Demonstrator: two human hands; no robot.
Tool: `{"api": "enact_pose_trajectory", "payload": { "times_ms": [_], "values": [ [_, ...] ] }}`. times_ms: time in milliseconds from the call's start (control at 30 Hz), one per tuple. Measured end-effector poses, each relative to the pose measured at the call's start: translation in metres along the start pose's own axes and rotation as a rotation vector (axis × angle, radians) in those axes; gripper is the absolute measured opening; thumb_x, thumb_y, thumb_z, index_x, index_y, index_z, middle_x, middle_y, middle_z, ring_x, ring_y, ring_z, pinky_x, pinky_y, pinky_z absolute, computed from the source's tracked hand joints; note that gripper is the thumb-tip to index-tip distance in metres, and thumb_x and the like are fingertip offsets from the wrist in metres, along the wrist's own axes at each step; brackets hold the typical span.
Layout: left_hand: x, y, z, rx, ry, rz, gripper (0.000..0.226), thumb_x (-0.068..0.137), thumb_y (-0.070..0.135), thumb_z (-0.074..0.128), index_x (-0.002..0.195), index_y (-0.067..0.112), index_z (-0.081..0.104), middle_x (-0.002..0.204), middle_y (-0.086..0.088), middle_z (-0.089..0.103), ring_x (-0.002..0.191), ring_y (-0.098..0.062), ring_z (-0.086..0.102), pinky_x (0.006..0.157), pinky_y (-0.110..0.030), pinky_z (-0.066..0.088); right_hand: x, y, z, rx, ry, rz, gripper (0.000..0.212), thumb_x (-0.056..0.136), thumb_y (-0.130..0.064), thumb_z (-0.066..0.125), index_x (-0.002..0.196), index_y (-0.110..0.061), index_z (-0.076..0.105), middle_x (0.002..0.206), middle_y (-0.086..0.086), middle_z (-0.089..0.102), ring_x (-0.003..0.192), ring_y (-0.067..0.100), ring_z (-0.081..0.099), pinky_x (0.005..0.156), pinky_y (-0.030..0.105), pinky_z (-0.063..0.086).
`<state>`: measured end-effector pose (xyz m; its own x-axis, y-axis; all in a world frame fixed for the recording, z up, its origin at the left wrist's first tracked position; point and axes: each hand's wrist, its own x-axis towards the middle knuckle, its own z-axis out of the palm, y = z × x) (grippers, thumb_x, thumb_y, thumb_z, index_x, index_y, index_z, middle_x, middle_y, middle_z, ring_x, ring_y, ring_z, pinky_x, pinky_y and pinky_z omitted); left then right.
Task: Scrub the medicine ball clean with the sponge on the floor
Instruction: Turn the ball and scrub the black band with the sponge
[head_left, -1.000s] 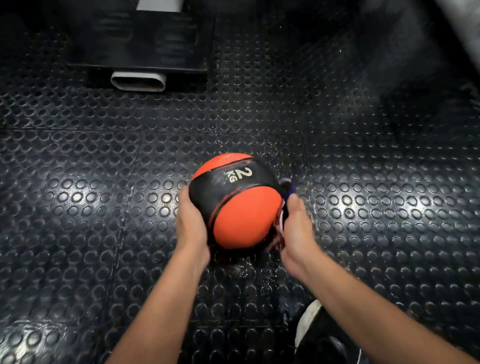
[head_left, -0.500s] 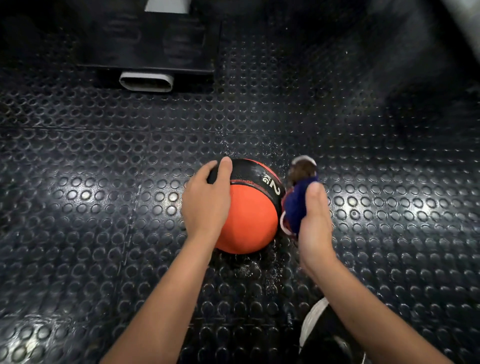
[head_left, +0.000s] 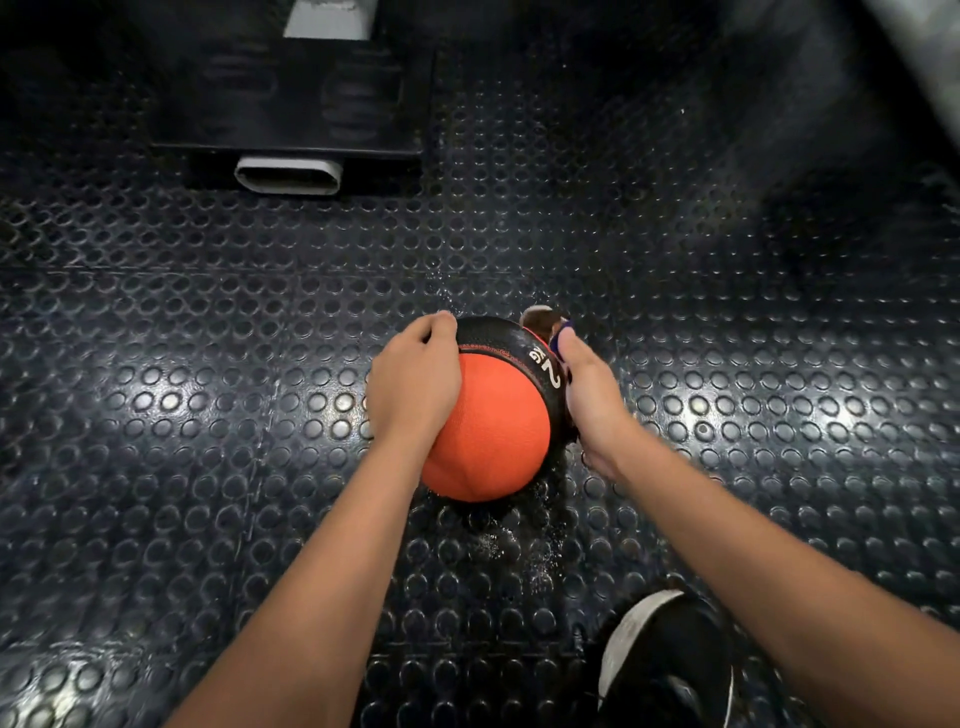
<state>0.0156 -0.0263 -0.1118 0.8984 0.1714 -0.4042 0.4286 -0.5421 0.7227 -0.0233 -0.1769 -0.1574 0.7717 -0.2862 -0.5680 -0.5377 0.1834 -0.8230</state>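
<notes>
Head view: sitting on the studded black rubber floor (head_left: 171, 415) near the centre of the scene, an orange and black medicine ball (head_left: 488, 431), its "2 KG" marking lying on the black band at the upper right. Resting over the ball's left and upper side, the left hand (head_left: 413, 384), fingers curling over the top onto the black band and gripping the ball. Pressing against the ball's right side, the right hand (head_left: 589, 400), fingers wrapping round a sponge (head_left: 558, 332) that is mostly hidden between palm and ball; only a blue edge and a pale brownish tip are showing at the far end, just past the fingertips. Touching the ball at its far right shoulder, that sponge tip.

Glistening on the floor just near of the ball and scattering toward the right, small wet droplets (head_left: 498, 545). Showing at the near right edge under the right forearm, a black shoe (head_left: 660, 665) with a white sole rim. Standing at the far left, well apart from the ball, a dark box-like piece of equipment (head_left: 291, 104) with a pale rounded slot (head_left: 289, 175) at its near base and a grey patch at its top edge. Crossing the far right corner, a blurred grey surface.
</notes>
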Motion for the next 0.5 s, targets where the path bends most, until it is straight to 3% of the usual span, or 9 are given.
{"api": "enact_pose_trajectory", "payload": {
  "times_ms": [67, 133, 200, 300, 367, 433, 500],
  "values": [
    [0.007, -0.001, -0.002, 0.012, -0.012, 0.006, 0.039, 0.11, 0.044, 0.039, 0.121, 0.029, 0.073, 0.093, 0.016, 0.053, 0.102, -0.017, 0.044, 0.085, -0.032, 0.028, -0.013, 0.006, 0.007, -0.07, 0.048, -0.185, 0.045, 0.105, -0.055, 0.041, 0.115, -0.022, 0.07, 0.094, 0.003, 0.071, 0.084, 0.021, 0.069, 0.081, 0.032, 0.057],
    [0.013, -0.005, -0.003, 0.006, -0.036, 0.028, 0.04, 0.11, 0.045, 0.038, 0.123, 0.03, 0.073, 0.105, 0.013, 0.056, 0.106, -0.015, 0.046, 0.089, -0.032, 0.03, -0.024, 0.019, 0.01, -0.113, 0.058, -0.335, 0.039, 0.101, -0.061, 0.04, 0.11, -0.037, 0.069, 0.107, -0.009, 0.068, 0.098, 0.013, 0.063, 0.095, 0.038, 0.051],
    [0.015, -0.009, -0.004, -0.006, -0.065, 0.054, 0.041, 0.11, 0.045, 0.036, 0.125, 0.033, 0.073, 0.112, 0.015, 0.059, 0.109, -0.012, 0.048, 0.092, -0.033, 0.032, -0.02, 0.033, 0.008, -0.123, 0.075, -0.314, 0.039, 0.103, -0.061, 0.039, 0.107, -0.036, 0.069, 0.111, -0.006, 0.07, 0.103, 0.011, 0.061, 0.103, 0.041, 0.049],
    [0.015, -0.011, -0.003, -0.006, -0.077, 0.077, 0.043, 0.109, 0.043, 0.034, 0.132, 0.04, 0.07, 0.133, 0.015, 0.065, 0.123, -0.013, 0.053, 0.097, -0.034, 0.036, 0.005, 0.029, -0.001, 0.06, 0.059, 0.019, 0.047, 0.107, -0.054, 0.041, 0.107, -0.023, 0.075, 0.099, 0.0, 0.08, 0.101, 0.018, 0.071, 0.104, 0.04, 0.052],
    [0.018, -0.012, -0.003, 0.009, -0.077, 0.085, 0.044, 0.108, 0.042, 0.034, 0.135, 0.04, 0.069, 0.143, 0.015, 0.063, 0.132, -0.014, 0.052, 0.103, -0.036, 0.037, 0.007, 0.024, -0.002, 0.117, 0.045, 0.136, 0.05, 0.107, -0.056, 0.04, 0.115, -0.023, 0.075, 0.097, 0.0, 0.081, 0.106, 0.026, 0.072, 0.099, 0.038, 0.053],
    [0.028, -0.016, -0.004, 0.033, -0.081, 0.101, 0.045, 0.107, 0.039, 0.034, 0.134, 0.04, 0.07, 0.141, 0.015, 0.064, 0.131, -0.015, 0.053, 0.102, -0.034, 0.037, -0.006, 0.024, 0.005, 0.057, 0.088, 0.026, 0.044, 0.102, -0.061, 0.04, 0.104, -0.035, 0.074, 0.103, 0.003, 0.079, 0.107, 0.029, 0.072, 0.096, 0.041, 0.057],
    [0.036, -0.023, -0.008, 0.046, -0.098, 0.124, 0.044, 0.108, 0.033, 0.033, 0.134, 0.04, 0.069, 0.133, 0.02, 0.062, 0.124, -0.01, 0.052, 0.095, -0.029, 0.033, -0.031, 0.028, 0.019, 0.009, 0.145, -0.131, 0.044, 0.1, -0.065, 0.039, 0.102, -0.033, 0.069, 0.109, 0.005, 0.074, 0.104, 0.025, 0.07, 0.09, 0.041, 0.058]
  ]
}}
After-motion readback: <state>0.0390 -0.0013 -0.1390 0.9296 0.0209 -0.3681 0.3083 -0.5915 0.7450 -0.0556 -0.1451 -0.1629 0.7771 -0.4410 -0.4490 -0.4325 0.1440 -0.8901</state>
